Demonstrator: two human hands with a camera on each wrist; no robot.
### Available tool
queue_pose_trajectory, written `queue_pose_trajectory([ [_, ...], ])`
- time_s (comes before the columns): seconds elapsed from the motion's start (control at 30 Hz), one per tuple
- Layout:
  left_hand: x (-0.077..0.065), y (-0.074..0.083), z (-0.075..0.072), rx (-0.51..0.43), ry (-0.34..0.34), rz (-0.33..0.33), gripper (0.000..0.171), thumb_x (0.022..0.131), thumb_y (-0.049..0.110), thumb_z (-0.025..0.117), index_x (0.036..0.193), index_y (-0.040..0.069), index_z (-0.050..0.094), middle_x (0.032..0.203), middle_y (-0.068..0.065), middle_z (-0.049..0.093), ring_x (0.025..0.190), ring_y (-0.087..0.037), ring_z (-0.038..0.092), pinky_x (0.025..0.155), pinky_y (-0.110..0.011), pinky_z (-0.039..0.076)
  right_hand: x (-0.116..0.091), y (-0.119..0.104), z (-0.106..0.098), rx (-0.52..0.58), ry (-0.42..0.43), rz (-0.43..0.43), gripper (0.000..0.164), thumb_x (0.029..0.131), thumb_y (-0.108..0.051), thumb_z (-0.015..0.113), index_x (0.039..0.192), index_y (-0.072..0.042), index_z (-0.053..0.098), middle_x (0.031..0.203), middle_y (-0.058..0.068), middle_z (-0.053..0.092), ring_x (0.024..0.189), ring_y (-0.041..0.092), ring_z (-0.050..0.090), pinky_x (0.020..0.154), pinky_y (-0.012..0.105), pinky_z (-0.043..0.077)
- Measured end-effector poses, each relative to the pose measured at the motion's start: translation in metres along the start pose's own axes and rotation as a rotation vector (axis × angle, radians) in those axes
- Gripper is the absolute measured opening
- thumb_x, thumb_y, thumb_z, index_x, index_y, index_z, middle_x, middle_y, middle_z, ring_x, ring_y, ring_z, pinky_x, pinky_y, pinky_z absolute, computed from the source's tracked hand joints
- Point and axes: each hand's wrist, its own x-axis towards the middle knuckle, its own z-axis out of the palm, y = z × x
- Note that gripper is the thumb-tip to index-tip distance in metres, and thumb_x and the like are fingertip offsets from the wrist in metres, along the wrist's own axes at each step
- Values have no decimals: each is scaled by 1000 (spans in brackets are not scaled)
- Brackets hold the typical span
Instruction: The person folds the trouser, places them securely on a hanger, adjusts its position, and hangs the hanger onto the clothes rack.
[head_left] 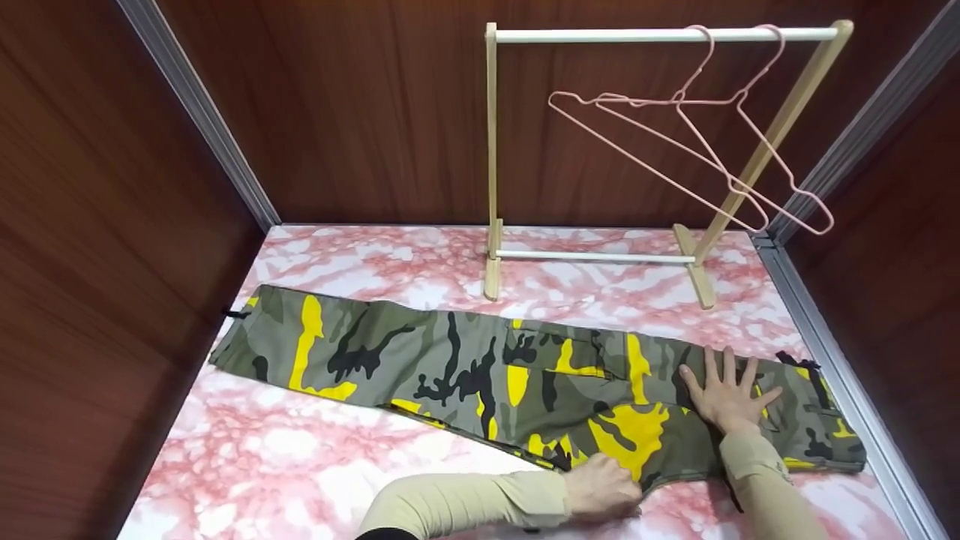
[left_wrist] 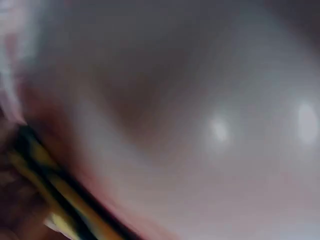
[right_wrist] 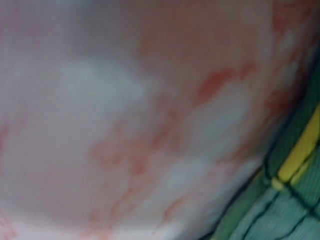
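Observation:
Camouflage trousers (head_left: 450,360) in grey, green, black and yellow lie folded lengthwise across the table, leg ends to the left and waist to the right. My left hand (head_left: 604,486) is curled at their near edge, around the crotch, and grips the cloth there. Its fingertips are hidden in the head view. In the left wrist view, a blurred strip of the trousers (left_wrist: 67,195) shows at lower left. My right hand (head_left: 727,397) presses flat on the upper part near the waist, fingers spread. The right wrist view catches only an edge of the trousers (right_wrist: 295,200).
A clothes rack with a white rail (head_left: 585,35) and wooden legs stands at the back. Two pink hangers (head_left: 679,101) hang from its right half. The pink-and-white marbled table (head_left: 285,450) is bounded by brown panels (head_left: 360,112) and metal edge profiles (head_left: 814,300).

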Motion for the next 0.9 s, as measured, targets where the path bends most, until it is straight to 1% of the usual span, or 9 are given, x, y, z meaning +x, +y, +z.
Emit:
queue_pose_trajectory([
  [0.03, 2, 3, -3, -30, -12, -41, 27, 98, 40, 58, 76, 33, 71, 75, 17, 69, 58, -2, 61, 44, -18, 40, 0, 0, 0, 0, 0, 2, 93, 98, -71, 32, 162, -12, -1, 165, 29, -9, 145, 60, -23, 97, 83, -28],
  [0.1, 5, 9, -8, -71, -38, -88, 21, 94, 33, 63, 75, 34, 71, 74, 16, 69, 57, -3, 60, 42, -20, 37, 0, -1, 0, 2, -4, 5, 92, 98, -71, 30, 162, -12, -1, 165, 29, -10, 146, 59, -24, 97, 83, -27],
  [0.2, 8, 14, -13, -85, -90, -95, 18, 93, 27, 64, 78, 36, 71, 77, 16, 69, 60, -4, 59, 42, -20, 35, 0, -1, 0, 5, -11, 10, 93, 98, -71, 29, 162, -12, -3, 165, 28, -11, 146, 59, -24, 97, 84, -27],
  [0.37, 11, 20, -16, 21, -106, -64, 18, 90, 24, 65, 82, 40, 68, 79, 22, 67, 62, 0, 57, 42, -19, 33, -1, -1, 0, 10, -4, 11, 92, 98, -71, 30, 162, -12, -2, 165, 28, -10, 146, 58, -24, 97, 83, -27],
  [0.47, 13, 22, -17, 102, -105, -116, 13, 88, 33, 69, 78, 42, 67, 75, 22, 66, 59, 0, 55, 39, -19, 37, -1, -2, 1, 11, 0, 7, 92, 98, -70, 31, 162, -12, 0, 166, 28, -9, 147, 58, -23, 98, 83, -28],
  [0.6, 16, 20, -19, 129, -123, -175, 14, 87, 38, 70, 74, 43, 67, 72, 22, 66, 56, -1, 55, 36, -22, 40, -2, -2, 1, 15, -3, 12, 92, 98, -70, 33, 162, -11, 1, 166, 28, -8, 147, 58, -22, 98, 82, -28],
  [0.67, 17, 19, -18, 115, -112, -167, 18, 89, 35, 69, 73, 43, 67, 72, 23, 66, 56, 0, 55, 36, -22, 41, -2, -2, 0, 19, -5, 14, 92, 98, -70, 33, 162, -11, 1, 166, 28, -8, 147, 58, -22, 98, 83, -28],
  [0.77, 16, 19, -17, 114, -64, -118, 23, 92, 31, 65, 71, 41, 66, 68, 24, 64, 55, 3, 53, 37, -19, 38, -2, -3, -2, 21, -16, 18, 92, 98, -70, 32, 162, -12, 0, 166, 28, -9, 147, 58, -23, 98, 83, -27],
  [0.9, 14, 23, -17, 216, 10, -8, 27, 91, 28, 64, 68, 42, 62, 62, 26, 58, 51, 7, 50, 35, -18, 36, -2, -2, -4, 21, -34, 19, 92, 99, -70, 31, 162, -13, -3, 166, 27, -11, 146, 57, -25, 98, 82, -28],
])
